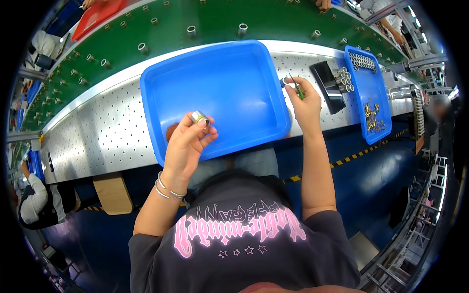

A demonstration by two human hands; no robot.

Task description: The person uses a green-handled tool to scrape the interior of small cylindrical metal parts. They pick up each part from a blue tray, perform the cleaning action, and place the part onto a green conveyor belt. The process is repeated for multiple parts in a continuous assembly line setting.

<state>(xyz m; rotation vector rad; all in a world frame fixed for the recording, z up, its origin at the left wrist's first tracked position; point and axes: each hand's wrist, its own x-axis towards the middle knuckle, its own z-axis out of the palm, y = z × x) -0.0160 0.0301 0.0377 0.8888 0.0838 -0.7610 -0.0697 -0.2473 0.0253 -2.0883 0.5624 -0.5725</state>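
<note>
My left hand (182, 146) is closed on a short metal sleeve (198, 116) with a yellowish band, held above the near left part of a blue tray (146, 110). A brown, rough round thing (171, 131) shows partly behind that hand. At the tray's right side my right hand (309, 105) grips green tweezers (300, 94), their thin dark tip pointing up and away. By its thumb and fingertip is another small metal sleeve (285, 82); whether the fingers hold it or only touch it, I cannot tell.
Beyond the perforated metal bench (88, 141), a green conveyor belt (171, 41) carries many metal sleeves. To the right are a black flat device (328, 88), a cluster of sleeves (344, 80) and another blue tray (376, 93) with rings and brass-coloured pieces (373, 119). Other people sit around.
</note>
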